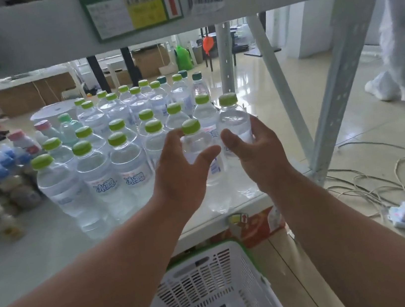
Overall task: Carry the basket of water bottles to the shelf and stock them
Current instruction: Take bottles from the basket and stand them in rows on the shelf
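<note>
Step in hand: both hands are at the front right of the shelf [41,254], setting two water bottles beside the rows already standing there.
Left hand [185,171]: centre of the frame, palm toward the near bottle [200,153], fingers spread and curved round its shoulder, thumb out to the right. It looks like a loose grasp or one just letting go; I cannot tell if the palm bears on the plastic.
Right hand [256,156]: just right of centre, fingers wrapped behind the far-right bottle [234,128], thumb on its near side; it is grasping that bottle, which stands upright close to the shelf's right edge.
Arms: both forearms reach up from the bottom of the frame, nearly straight, converging on the two bottles.
Basket [210,292]: white, green-rimmed, on the floor at bottom centre below the shelf edge; the part in view shows no bottles.
Stocked rows [109,161]: green-capped bottles fill the middle of the shelf, packed touching.
Risk, tipping: the far-right bottle sits near the edge and the upright post [343,86]; a sideways nudge on release could send it off onto the floor.
Risk, knock-on: pushing the near bottle back hard could topple the packed neighbours behind it.
Risk, withdrawal: a spread thumb catching a cap [191,126] as a hand comes away could pull a bottle forward.
</note>
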